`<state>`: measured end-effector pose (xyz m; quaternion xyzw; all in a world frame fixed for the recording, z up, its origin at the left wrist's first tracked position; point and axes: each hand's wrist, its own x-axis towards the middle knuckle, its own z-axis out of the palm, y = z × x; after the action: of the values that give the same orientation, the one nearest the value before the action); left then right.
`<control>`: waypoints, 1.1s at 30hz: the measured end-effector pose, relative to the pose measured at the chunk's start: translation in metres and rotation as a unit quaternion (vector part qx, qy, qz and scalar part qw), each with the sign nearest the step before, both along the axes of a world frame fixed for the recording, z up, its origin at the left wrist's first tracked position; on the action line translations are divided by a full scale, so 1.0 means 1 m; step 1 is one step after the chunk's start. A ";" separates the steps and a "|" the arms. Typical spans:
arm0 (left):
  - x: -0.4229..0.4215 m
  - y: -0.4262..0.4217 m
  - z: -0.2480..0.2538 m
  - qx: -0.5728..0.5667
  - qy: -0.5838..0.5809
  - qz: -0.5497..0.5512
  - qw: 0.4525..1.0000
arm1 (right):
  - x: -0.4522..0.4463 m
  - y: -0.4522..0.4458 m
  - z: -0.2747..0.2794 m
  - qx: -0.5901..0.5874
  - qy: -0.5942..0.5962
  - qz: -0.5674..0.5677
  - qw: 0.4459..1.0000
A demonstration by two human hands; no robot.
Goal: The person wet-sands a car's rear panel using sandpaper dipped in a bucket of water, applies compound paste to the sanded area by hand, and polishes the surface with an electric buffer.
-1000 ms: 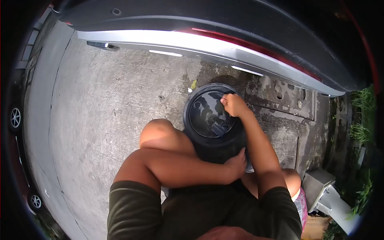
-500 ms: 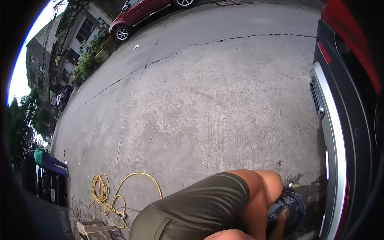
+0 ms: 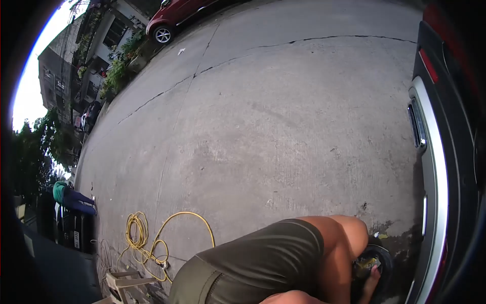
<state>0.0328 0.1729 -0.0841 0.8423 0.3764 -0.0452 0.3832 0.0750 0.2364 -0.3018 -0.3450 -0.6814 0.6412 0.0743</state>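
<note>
Right hand (image 3: 374,274) is over the black tub (image 3: 388,264) at 4 o'clock, near something yellowish (image 3: 366,262). Can't tell if it's pinching, or what's done or left.

The left shoulder (image 3: 263,253), covered by a sleeve, spread across the bottom centre of the frame. From it the bare left arm (image 3: 335,271) dropped steeply toward the lower edge, beside a bent knee (image 3: 357,235) at the lower right. Farther right, the right hand (image 3: 373,276) was raised above its slanting forearm (image 3: 368,292), fingers toward the top; how far they were curled was too small to tell.
</note>
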 end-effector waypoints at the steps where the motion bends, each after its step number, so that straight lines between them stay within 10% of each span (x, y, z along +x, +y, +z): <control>1: 0.013 -0.014 0.008 -0.001 -0.003 -0.028 1.000 | -0.002 0.001 0.026 -0.136 0.017 0.008 0.991; 6: 0.001 -0.095 0.044 0.078 0.119 -0.196 0.970 | 0.029 0.011 0.027 -0.393 0.067 -0.110 0.910; 13: -0.009 -0.116 0.018 0.100 0.128 -0.323 0.932 | 0.012 -0.006 0.080 -0.428 0.113 -0.166 0.881; 23: -0.012 -0.117 0.032 0.104 0.158 -0.318 0.929 | -0.002 -0.010 0.072 -0.001 -0.114 -0.130 0.985; 25: -0.009 -0.124 0.027 0.139 0.173 -0.314 0.923 | -0.013 -0.016 0.091 0.193 -0.267 -0.110 0.938; 28: 0.007 -0.139 0.006 0.178 0.195 -0.316 0.911 | -0.056 -0.052 0.115 0.519 -0.157 -0.103 0.834; 30: 0.009 -0.140 0.004 0.147 0.209 -0.335 0.907 | -0.069 -0.062 0.096 0.522 -0.074 -0.021 0.849; 33: 0.006 -0.144 0.012 0.149 0.261 -0.328 0.896 | -0.081 -0.066 0.050 0.271 -0.264 0.157 0.912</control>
<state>0.0389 0.0284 -0.0721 0.9231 0.1675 -0.3298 0.1052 -0.0062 0.1705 -0.2516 -0.3567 -0.8690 0.3212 -0.1197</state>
